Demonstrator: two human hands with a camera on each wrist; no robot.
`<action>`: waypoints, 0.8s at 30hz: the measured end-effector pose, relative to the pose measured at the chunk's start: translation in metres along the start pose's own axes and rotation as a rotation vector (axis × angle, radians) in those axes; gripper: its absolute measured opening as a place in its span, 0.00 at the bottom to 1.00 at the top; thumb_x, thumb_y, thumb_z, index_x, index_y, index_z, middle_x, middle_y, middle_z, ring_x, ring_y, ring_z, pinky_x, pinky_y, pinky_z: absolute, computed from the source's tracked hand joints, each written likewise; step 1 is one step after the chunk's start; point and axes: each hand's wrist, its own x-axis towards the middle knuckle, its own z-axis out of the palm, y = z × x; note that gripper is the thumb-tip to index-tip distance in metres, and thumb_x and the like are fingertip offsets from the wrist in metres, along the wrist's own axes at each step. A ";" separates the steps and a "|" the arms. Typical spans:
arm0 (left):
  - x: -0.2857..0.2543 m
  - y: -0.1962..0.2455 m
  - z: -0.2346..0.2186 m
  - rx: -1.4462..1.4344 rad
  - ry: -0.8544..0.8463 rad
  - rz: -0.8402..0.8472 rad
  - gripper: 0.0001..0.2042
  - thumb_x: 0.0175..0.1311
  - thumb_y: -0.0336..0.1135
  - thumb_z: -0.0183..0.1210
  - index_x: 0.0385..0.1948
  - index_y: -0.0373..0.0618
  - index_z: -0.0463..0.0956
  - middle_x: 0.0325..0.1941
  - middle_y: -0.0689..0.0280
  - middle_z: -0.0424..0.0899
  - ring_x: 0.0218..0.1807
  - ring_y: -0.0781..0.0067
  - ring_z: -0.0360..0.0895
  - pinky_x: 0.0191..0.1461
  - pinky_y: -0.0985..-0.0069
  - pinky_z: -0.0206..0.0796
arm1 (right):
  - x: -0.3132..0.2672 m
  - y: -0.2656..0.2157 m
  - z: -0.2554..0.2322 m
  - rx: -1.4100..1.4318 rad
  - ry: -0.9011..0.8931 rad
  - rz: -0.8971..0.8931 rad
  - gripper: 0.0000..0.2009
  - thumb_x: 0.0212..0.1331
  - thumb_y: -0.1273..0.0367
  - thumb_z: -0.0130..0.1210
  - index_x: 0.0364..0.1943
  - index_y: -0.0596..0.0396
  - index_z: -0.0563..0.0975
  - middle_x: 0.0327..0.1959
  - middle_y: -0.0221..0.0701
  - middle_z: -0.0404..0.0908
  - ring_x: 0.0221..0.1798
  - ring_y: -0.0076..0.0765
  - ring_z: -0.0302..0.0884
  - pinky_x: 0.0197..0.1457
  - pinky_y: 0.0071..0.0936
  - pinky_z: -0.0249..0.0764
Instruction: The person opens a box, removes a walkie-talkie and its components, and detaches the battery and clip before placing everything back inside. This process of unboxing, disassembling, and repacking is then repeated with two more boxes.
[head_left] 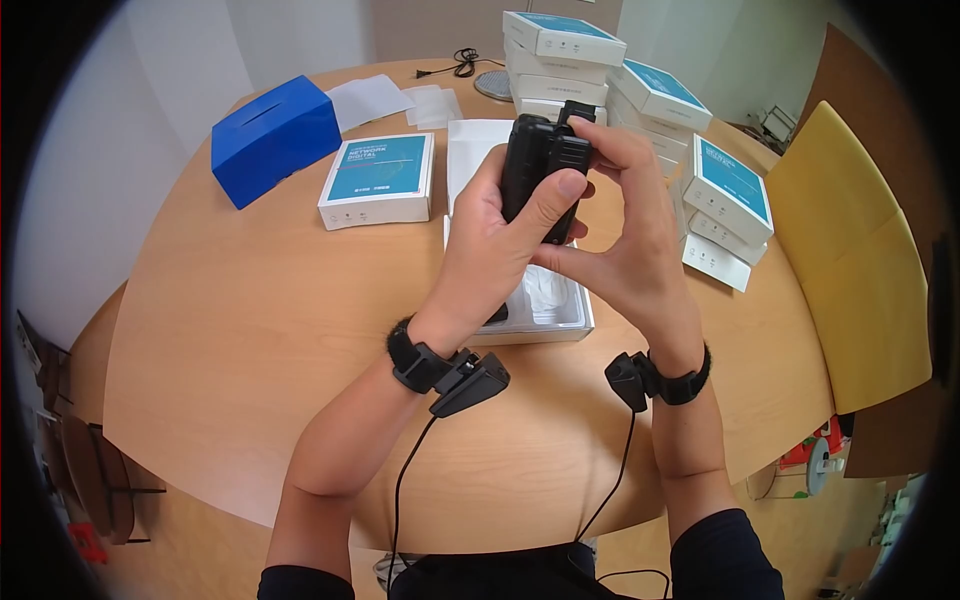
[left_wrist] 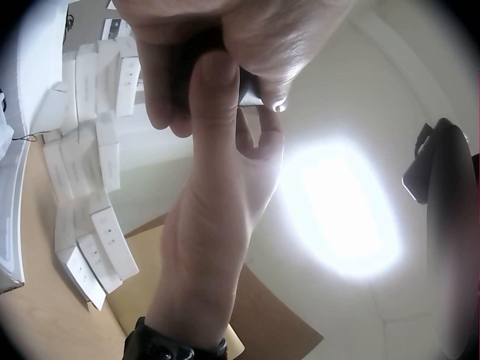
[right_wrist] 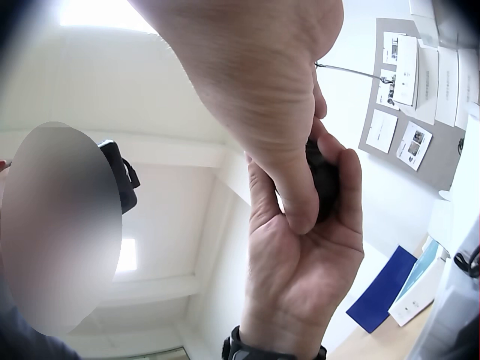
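A black handheld device (head_left: 526,160) with a clip (head_left: 571,153) on the side facing me is held up over an open white box (head_left: 545,337). My left hand (head_left: 480,240) grips its body from the left, thumb laid across it. From the right, my right hand (head_left: 645,225) pinches the device, its thumb near the lower end and its fingers at the clip's top. In the right wrist view the device (right_wrist: 322,187) shows dark between both hands; fingers hide much of it. The box holds a clear-wrapped item (head_left: 545,290) and a black piece partly behind my left wrist.
A closed white-and-teal box (head_left: 375,175) and a blue box (head_left: 275,130) stand at the left. Stacked white boxes (head_left: 565,45) rise at the back, with more (head_left: 730,190) at the right beside a yellow chair back (head_left: 850,250). Paper sheets (head_left: 370,100) and a black cable (head_left: 462,65) lie behind.
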 end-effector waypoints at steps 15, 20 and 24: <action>0.003 0.008 -0.007 -0.109 -0.020 -0.207 0.32 0.80 0.63 0.54 0.65 0.39 0.73 0.49 0.55 0.88 0.39 0.61 0.91 0.42 0.72 0.87 | -0.001 -0.003 -0.006 0.163 -0.175 0.153 0.50 0.46 0.62 0.83 0.78 0.52 0.69 0.61 0.36 0.80 0.55 0.42 0.83 0.57 0.38 0.82; 0.004 0.012 -0.005 -0.308 0.053 -0.253 0.32 0.83 0.62 0.49 0.68 0.38 0.72 0.55 0.53 0.87 0.45 0.59 0.91 0.47 0.69 0.88 | -0.003 -0.002 0.002 0.215 -0.143 0.166 0.46 0.53 0.64 0.79 0.78 0.57 0.68 0.52 0.37 0.85 0.53 0.40 0.84 0.58 0.35 0.81; 0.003 0.011 -0.008 -0.418 0.091 -0.263 0.30 0.84 0.61 0.48 0.67 0.40 0.73 0.55 0.54 0.87 0.49 0.60 0.90 0.51 0.67 0.87 | -0.007 -0.005 0.007 0.310 -0.159 0.251 0.40 0.58 0.72 0.70 0.78 0.58 0.67 0.53 0.37 0.84 0.55 0.36 0.82 0.63 0.34 0.77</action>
